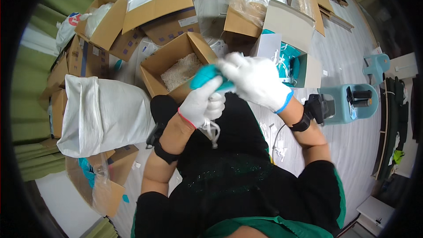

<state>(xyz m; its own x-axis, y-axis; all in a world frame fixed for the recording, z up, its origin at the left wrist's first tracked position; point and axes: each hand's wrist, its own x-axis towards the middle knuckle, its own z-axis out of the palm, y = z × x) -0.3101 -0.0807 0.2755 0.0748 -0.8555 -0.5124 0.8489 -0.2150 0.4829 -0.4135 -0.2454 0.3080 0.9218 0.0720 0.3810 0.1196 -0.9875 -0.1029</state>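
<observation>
1. Teal piece (203, 77): a soft-looking article at the centre of the frame, held above the lap; its outline is blurred.
2. Left hand (202, 104), white-gloved, centre of the frame: the fingers close on the teal piece, thumb laid along its near side. White cords (214, 135) hang just below this hand.
3. Right hand (261, 80), white-gloved, just right of centre: the fingers are bent at the teal piece's right end; blur prevents telling whether they grip or merely touch it.
4. White box (313, 74), right of upper centre, lid raised: it contains several teal articles (288, 63) with white cords.
5. Brown carton (152, 71), left of upper centre, open: pale, tangled-looking material (181, 71) lies inside.
6. White sack (108, 117), left of the frame: it stands beside the person's leg.
7. Progress, as judged: handling of one piece is under way, and it is not yet set down. Whether the boxed articles are finished or waiting cannot be told, so the amount remaining is uncertain.
</observation>
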